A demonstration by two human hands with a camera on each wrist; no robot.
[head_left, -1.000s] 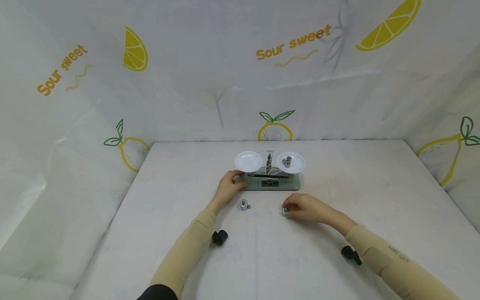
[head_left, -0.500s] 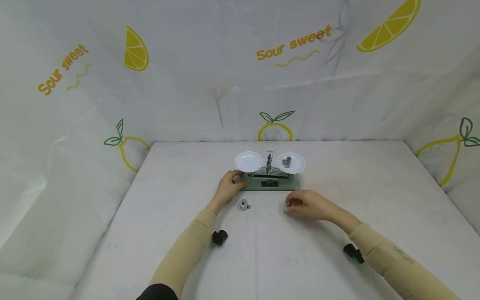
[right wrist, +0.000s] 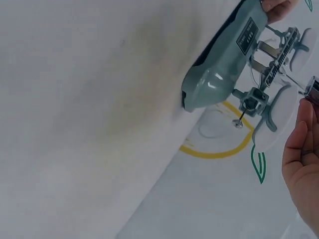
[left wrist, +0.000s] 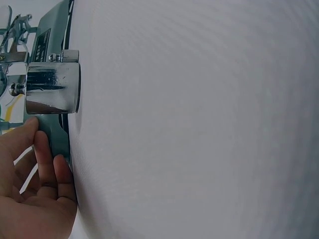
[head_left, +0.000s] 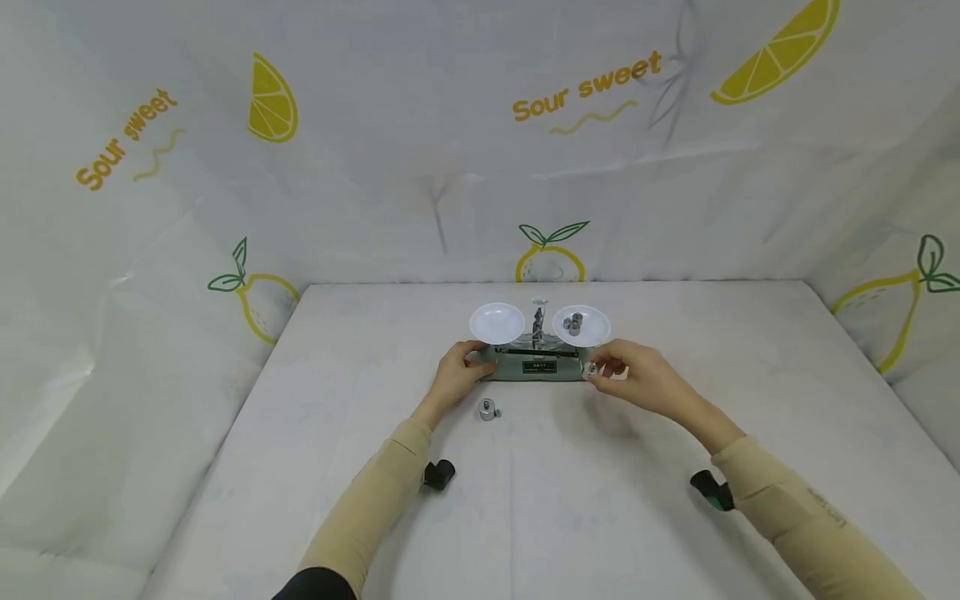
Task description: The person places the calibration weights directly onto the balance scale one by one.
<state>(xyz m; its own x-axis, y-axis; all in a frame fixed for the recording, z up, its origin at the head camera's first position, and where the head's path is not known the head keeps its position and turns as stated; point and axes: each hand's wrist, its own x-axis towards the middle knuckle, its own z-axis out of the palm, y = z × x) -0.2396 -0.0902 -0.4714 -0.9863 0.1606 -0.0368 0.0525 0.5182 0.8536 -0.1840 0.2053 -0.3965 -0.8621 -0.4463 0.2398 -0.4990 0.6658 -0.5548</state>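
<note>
While the left hand (head_left: pixel 455 372) grips the left end of the green balance (head_left: pixel 539 367), its thumb along the front and its fingers toward the back, the right hand (head_left: pixel 633 379) pinches a shiny metal weight (head_left: pixel 591 369) between thumb and fingers. That weight is raised off the white tabletop (head_left: pixel 525 533), before the right end of the balance and near the right pan (head_left: pixel 599 330), which lies just past the fingertips. The balance sits between the two hands, and the right wrist view shows the right hand apart from its base.

Small weights (head_left: pixel 575 325) stand in the right pan (they cluster so closely that a sure count is hard). The left pan (head_left: pixel 498 323), white and shallow, is above and just past the fingers of the left hand. Nearer the person, a knobbed cylinder (head_left: pixel 487 409) stands upright on the tabletop, a tiny weight (head_left: pixel 498 413) just beside it; whether those two touch cannot be told. Both are close to the left hand and well apart from the right one.

Tan sleeves (head_left: pixel 375 500) cover the forearms, and a backdrop (head_left: pixel 375 192) printed with lemons and "Sour sweet" rises behind.
</note>
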